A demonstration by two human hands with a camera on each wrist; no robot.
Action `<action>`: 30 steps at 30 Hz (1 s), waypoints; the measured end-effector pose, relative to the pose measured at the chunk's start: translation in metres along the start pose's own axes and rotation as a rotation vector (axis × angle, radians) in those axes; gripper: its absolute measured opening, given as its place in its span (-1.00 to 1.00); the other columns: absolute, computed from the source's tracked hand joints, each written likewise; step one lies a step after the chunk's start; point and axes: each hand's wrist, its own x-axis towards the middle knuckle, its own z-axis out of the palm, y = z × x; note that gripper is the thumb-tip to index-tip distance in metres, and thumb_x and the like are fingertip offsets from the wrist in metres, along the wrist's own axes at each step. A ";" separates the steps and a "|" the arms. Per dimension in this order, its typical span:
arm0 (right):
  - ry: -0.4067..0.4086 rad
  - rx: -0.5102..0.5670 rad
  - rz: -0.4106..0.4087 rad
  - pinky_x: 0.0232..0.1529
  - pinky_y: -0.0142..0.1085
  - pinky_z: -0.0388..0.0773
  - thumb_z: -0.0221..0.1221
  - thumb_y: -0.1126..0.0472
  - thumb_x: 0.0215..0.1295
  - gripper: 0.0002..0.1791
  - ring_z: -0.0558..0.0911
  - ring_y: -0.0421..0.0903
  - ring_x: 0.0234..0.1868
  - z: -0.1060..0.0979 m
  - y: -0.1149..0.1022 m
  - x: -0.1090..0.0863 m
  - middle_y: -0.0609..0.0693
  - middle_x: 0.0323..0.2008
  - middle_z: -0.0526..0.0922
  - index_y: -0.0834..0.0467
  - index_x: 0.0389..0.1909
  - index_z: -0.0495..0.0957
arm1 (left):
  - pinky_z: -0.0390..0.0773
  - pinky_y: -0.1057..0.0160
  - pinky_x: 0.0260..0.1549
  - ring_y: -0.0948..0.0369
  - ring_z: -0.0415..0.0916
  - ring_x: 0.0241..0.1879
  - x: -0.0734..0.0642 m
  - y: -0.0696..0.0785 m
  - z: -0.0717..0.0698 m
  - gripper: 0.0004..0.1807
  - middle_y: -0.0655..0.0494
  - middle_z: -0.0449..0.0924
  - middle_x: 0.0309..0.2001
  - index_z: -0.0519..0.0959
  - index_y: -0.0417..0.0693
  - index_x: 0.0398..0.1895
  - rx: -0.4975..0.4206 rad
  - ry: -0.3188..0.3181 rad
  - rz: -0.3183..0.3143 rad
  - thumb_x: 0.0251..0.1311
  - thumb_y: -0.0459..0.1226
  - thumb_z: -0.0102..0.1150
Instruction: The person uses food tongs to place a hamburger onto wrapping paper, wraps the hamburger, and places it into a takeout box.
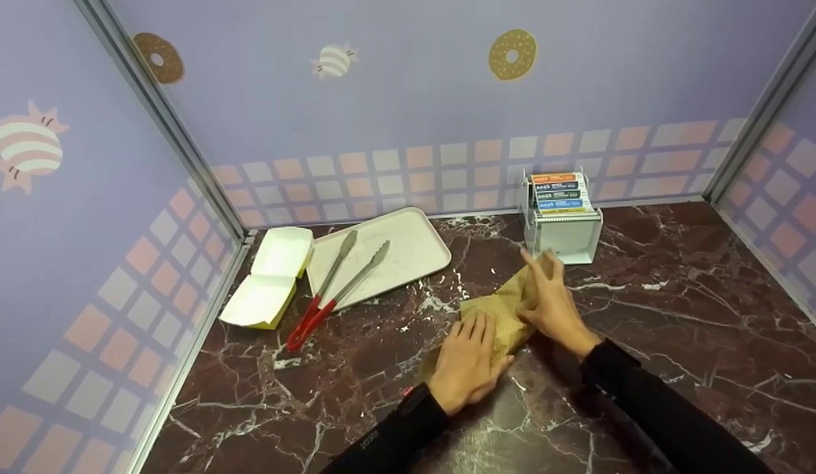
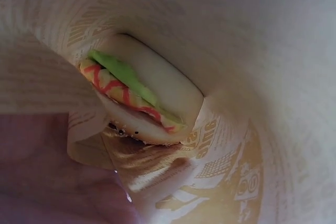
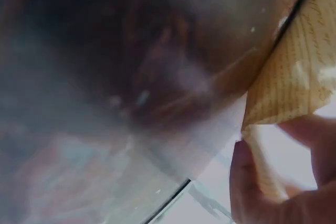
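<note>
Brown printed wrapping paper [image 1: 507, 326] lies folded on the marble-patterned counter between both hands. My left hand [image 1: 467, 362] rests flat on its left part, fingers extended. With thumb and fingers, my right hand [image 1: 553, 306] pinches the far right end of the paper, which is lifted and creased. The right wrist view shows the paper edge [image 3: 289, 77] folded between the fingertips. Inside the paper, in the left wrist view, sits a burger [image 2: 168, 77] with pale bun, green lettuce and red sauce lines. From the head view the burger is hidden.
A white tray [image 1: 411, 253] stands at the back, with red-handled tongs [image 1: 322, 309] across its front edge. Left of it is an opened yellow box [image 1: 263, 296], white inside. A rack [image 1: 566, 240] of coloured packs stands behind my right hand. Walls enclose the counter.
</note>
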 end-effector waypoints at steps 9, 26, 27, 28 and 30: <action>-0.168 0.331 0.250 0.13 -0.14 0.66 0.46 0.35 0.14 -0.26 0.66 0.12 0.03 -0.007 0.013 -0.002 0.37 0.13 0.63 0.46 0.33 0.41 | 0.27 0.08 0.53 0.09 0.18 0.57 0.001 0.002 0.000 -0.11 -0.07 0.18 0.60 0.10 -0.15 0.63 -0.030 -0.022 -0.008 0.55 0.30 -0.51; -0.451 -0.218 -0.554 0.61 -0.24 -0.44 -0.11 0.09 0.66 -0.43 0.15 0.27 0.60 0.001 -0.010 -0.031 0.15 0.60 0.16 0.12 0.59 0.20 | 0.34 0.04 0.48 0.09 0.22 0.56 0.000 -0.007 0.002 -0.33 -0.03 0.24 0.58 0.21 -0.08 0.61 -0.176 0.108 0.013 0.63 0.07 -0.43; -0.453 -0.229 -0.544 0.62 -0.23 -0.42 -0.11 0.06 0.66 -0.42 0.14 0.25 0.61 0.001 -0.011 -0.032 0.13 0.61 0.14 0.11 0.60 0.18 | 0.34 0.04 0.48 0.08 0.23 0.56 -0.001 -0.009 0.002 -0.34 -0.03 0.25 0.57 0.22 -0.09 0.60 -0.194 0.110 0.019 0.64 0.06 -0.44; -0.451 -0.228 -0.536 0.64 -0.17 -0.36 -0.10 0.04 0.66 -0.40 0.13 0.24 0.61 0.001 -0.012 -0.033 0.13 0.62 0.13 0.12 0.60 0.16 | 0.34 0.04 0.48 0.08 0.23 0.56 -0.001 -0.010 0.002 -0.34 -0.04 0.26 0.57 0.24 -0.09 0.59 -0.207 0.109 0.026 0.64 0.05 -0.46; -0.455 -0.207 -0.507 0.64 0.02 -0.23 -0.12 0.03 0.67 -0.38 0.11 0.22 0.62 0.002 -0.013 -0.035 0.12 0.63 0.10 0.13 0.62 0.12 | 0.32 0.06 0.50 0.08 0.22 0.56 -0.002 -0.013 0.002 -0.35 -0.06 0.24 0.58 0.22 -0.13 0.59 -0.245 0.092 0.029 0.65 0.01 -0.49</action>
